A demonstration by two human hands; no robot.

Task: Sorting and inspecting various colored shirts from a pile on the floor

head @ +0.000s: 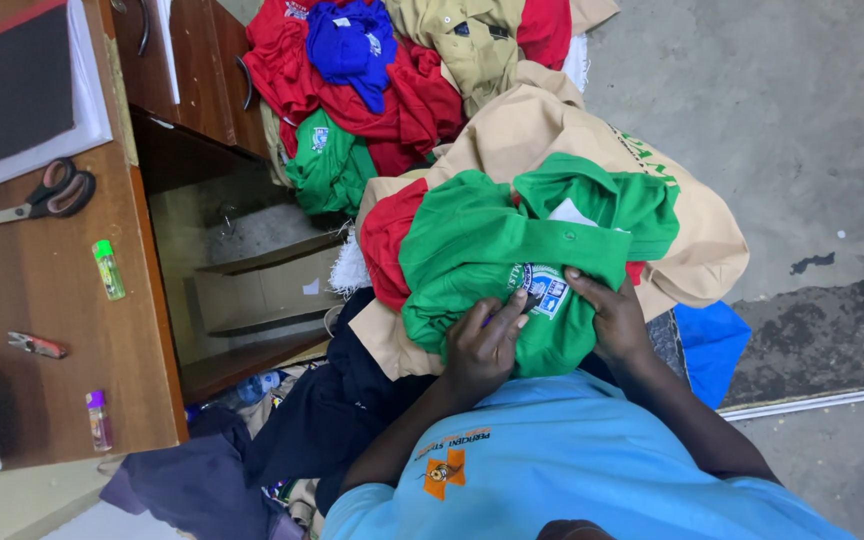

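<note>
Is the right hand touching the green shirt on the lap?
Touching: the head view shows the right hand pressing its fingers on the green shirt.

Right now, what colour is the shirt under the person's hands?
Green shirt, with a small blue-and-white badge; seen in the head view.

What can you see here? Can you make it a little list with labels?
left hand: pinches a small dark tool on the green shirt
right hand: presses beside the shirt's badge
under it: red and tan clothes
desk: scissors, two lighters
floor: grey concrete
</note>
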